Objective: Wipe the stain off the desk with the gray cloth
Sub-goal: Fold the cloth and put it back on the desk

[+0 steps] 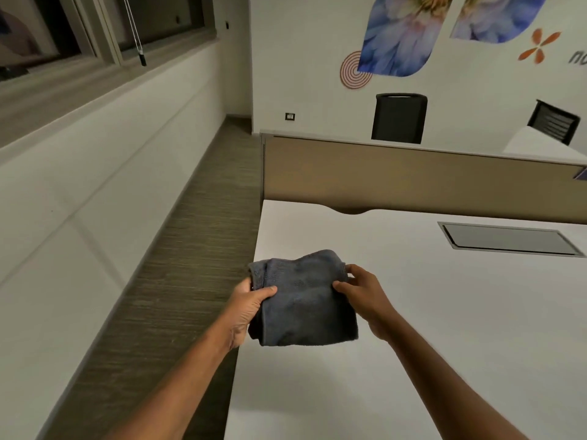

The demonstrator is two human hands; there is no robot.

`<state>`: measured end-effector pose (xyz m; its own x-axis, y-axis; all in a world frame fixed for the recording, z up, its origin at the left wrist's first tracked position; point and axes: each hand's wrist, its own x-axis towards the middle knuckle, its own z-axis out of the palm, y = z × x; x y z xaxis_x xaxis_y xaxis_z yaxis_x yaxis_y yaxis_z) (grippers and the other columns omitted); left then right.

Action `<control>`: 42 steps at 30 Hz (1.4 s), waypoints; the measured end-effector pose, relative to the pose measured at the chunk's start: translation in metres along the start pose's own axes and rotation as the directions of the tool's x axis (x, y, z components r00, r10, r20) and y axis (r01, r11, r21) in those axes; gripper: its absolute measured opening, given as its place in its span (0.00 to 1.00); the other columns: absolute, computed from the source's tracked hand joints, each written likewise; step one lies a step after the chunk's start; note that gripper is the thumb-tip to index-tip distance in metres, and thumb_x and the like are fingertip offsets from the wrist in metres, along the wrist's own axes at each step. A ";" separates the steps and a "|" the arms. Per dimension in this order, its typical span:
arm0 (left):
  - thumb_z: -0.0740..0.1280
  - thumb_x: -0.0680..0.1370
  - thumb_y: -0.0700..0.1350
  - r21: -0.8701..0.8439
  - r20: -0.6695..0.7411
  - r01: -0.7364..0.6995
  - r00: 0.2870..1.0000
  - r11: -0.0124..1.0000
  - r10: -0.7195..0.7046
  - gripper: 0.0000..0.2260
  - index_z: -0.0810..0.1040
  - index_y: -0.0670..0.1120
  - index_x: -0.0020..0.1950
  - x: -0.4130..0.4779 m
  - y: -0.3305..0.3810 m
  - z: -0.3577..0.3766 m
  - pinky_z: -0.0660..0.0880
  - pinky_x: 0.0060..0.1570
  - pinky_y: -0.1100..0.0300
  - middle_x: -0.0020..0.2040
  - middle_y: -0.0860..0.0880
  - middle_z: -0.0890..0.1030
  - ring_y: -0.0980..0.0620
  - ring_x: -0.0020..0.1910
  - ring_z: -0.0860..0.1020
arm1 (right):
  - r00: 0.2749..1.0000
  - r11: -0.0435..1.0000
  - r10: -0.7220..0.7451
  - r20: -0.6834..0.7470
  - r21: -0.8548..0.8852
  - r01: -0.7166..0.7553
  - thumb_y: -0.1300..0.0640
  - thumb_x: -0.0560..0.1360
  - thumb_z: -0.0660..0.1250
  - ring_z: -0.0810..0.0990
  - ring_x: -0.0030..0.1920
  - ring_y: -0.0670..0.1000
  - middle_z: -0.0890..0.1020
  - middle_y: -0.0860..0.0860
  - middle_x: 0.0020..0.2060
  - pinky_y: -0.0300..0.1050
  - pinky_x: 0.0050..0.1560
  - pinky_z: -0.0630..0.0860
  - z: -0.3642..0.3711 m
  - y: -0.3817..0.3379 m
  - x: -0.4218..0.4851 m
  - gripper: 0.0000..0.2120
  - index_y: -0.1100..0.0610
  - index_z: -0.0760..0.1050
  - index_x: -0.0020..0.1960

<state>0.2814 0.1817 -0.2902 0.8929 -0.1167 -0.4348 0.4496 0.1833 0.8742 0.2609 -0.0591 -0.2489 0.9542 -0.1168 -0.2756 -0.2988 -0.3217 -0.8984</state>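
Running along the left: dark window (47, 30) above a pale panelled wall, then a strip of ribbed brown carpet (178, 265). Left hand (246, 308) pinches the folded gray cloth (303, 300), soft-napped and slumped, thumb on top; right hand (360, 292) clamps its opposite edge. Cloth held above the smooth white desk (413, 328) near its left edge. Tan divider (413, 182) behind; rectangular grey hatch (508, 239) at right. No stain discernible.

White walls; far wall (311, 42) carries blue flower decals (400, 33) and an orange spiral (353, 71). Dark windows (47, 30) upper left, blind cord (136, 30) hanging. Brown striped carpet (178, 265). Tan partition (397, 179) behind the white tabletop (413, 344), grey cable hatch (508, 240). Two black chairs (399, 118) beyond.
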 end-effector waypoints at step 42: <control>0.70 0.79 0.38 0.262 -0.165 -0.090 0.977 0.961 0.137 0.21 0.76 0.59 0.68 0.291 0.024 0.063 0.78 0.38 0.58 0.53 0.54 0.85 0.52 0.51 0.83 | 0.996 0.986 -0.017 -0.092 0.163 0.031 0.64 0.81 0.61 0.81 0.53 0.47 0.81 0.51 0.62 0.45 0.55 0.80 -0.010 0.046 0.289 0.26 0.45 0.66 0.76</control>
<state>0.5502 0.0906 -0.3823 0.9374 0.0725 -0.3407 0.3455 -0.0691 0.9359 0.5232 -0.1173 -0.3663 0.9535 -0.1970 -0.2281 -0.2620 -0.1678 -0.9504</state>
